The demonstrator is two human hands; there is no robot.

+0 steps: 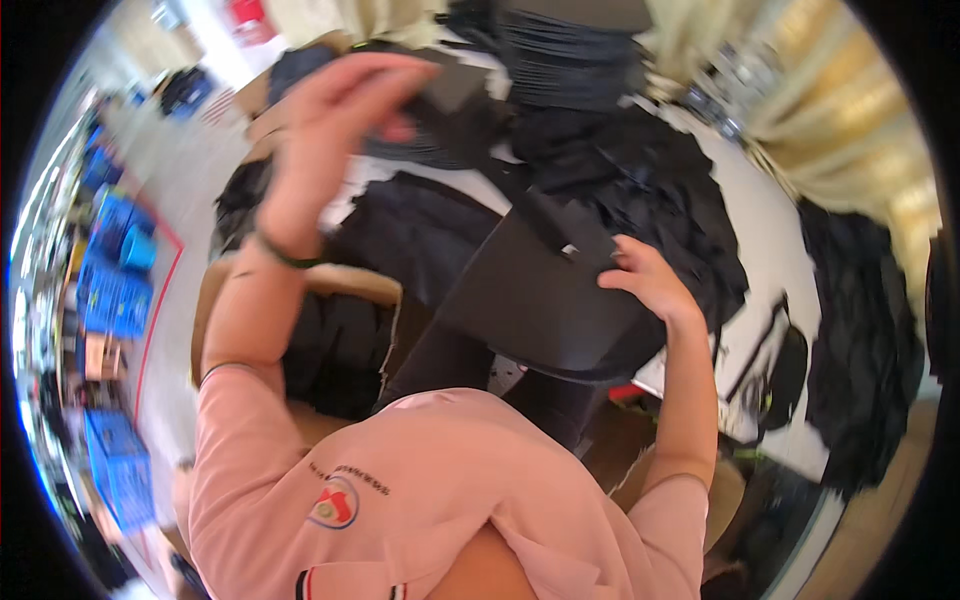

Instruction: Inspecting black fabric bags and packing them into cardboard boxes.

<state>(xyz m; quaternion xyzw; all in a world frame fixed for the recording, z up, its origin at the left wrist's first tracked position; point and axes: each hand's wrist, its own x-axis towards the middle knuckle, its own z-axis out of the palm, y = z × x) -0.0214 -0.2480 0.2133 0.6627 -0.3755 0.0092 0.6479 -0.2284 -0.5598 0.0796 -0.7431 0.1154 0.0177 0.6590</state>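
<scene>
A flat, stiff black panel (545, 310) with a curved near edge rests across my lap. My right hand (655, 280) is closed at its right side, with thumb and fingers pinching the edge. My left hand (350, 110) is raised at the upper left, smeared by motion. Between its fingers and thumb seems to be the upper end of a black strap (530, 205), which slants down across the panel. A small pale tip shows at the strap's lower end, near my right fingers.
Black fabric pieces (630, 180) lie heaped on the white table (770, 210), behind the panel. Further back stands a stack of black panels (570, 55). An open cardboard box (395, 290) holding dark items stands below my left arm. Blue crates (115, 295) line the far left.
</scene>
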